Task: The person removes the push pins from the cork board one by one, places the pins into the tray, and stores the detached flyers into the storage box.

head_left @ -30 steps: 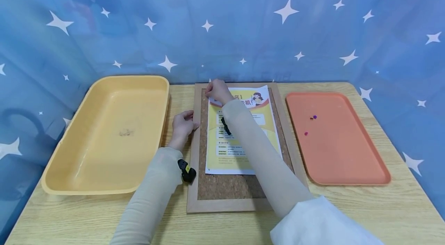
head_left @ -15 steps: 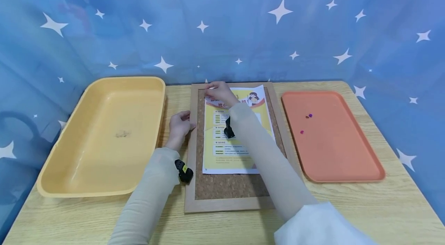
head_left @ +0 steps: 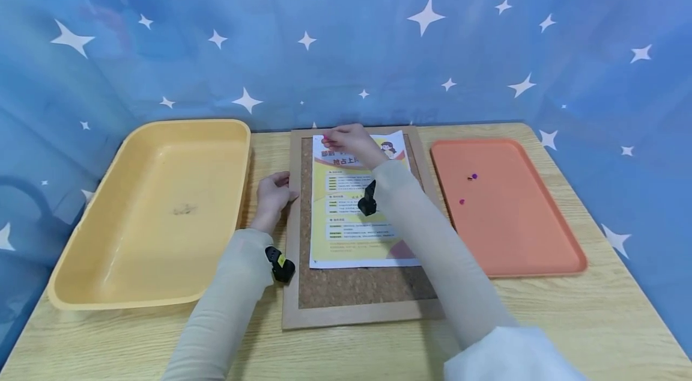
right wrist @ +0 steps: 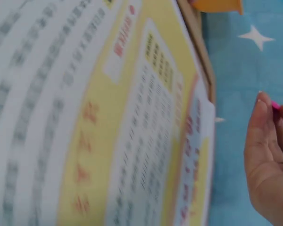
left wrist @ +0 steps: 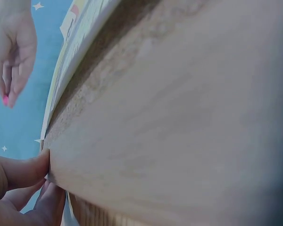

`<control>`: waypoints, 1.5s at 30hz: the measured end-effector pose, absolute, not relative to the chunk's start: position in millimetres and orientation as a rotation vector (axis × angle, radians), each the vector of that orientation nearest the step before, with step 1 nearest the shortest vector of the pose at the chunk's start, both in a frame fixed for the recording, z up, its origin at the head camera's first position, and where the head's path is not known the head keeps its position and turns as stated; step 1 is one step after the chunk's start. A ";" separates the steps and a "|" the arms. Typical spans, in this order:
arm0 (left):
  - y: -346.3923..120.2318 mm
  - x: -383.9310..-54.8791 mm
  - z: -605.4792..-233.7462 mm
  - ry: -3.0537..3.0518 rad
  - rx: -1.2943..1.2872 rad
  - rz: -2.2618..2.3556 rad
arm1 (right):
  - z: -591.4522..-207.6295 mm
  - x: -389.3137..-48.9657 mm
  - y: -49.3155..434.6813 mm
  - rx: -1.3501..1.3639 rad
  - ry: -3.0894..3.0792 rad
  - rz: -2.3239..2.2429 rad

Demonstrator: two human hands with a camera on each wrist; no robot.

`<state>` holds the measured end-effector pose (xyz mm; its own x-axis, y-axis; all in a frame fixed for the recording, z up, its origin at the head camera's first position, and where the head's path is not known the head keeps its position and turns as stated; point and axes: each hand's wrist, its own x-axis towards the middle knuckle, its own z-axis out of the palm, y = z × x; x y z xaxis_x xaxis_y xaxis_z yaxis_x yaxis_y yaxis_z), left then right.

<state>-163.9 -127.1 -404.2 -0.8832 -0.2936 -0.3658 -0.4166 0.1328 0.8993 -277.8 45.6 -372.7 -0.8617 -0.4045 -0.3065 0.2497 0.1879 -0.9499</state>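
Observation:
A wood-framed corkboard (head_left: 367, 288) lies on the table with a yellow and white printed poster (head_left: 346, 249) on it. My left hand (head_left: 272, 193) grips the board's left edge; in the left wrist view its thumb (left wrist: 30, 167) lies on top of the frame and the fingers curl at the edge. My right hand (head_left: 354, 143) is over the poster's upper left part. Between thumb and fingertips it pinches a small pink push pin (right wrist: 275, 105), also visible in the left wrist view. The hand hides part of the poster's heading.
A deep yellow tub (head_left: 245, 176) stands left of the board. To the right lies a shallow orange tray (head_left: 519, 231) with a purple pin (head_left: 474, 176), a tiny dark piece beside it, and a pink pin (head_left: 462, 202). A blue star-patterned curtain (head_left: 270, 26) hangs behind.
My right hand has drawn away from the poster's top left corner, to the right, and the pink push pin now shows in its fingertips. The left hand stays at the board's edge.

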 end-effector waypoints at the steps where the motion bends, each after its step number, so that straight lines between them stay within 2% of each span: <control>1: -127.3 -163.9 -404.0 2.282 -0.723 1.871 | -369.4 -276.9 49.0 -0.147 1.959 -1.732; 12: -127.3 -161.7 -403.4 2.203 -0.731 1.892 | -342.1 -263.9 102.4 -0.071 1.980 -1.788; 31: -126.4 -158.0 -405.2 2.091 -0.725 1.958 | -331.0 -239.9 244.9 -0.005 2.292 -1.562; 45: -125.2 -157.4 -407.4 2.063 -0.751 2.003 | -358.1 -222.7 314.5 -0.028 2.371 -1.455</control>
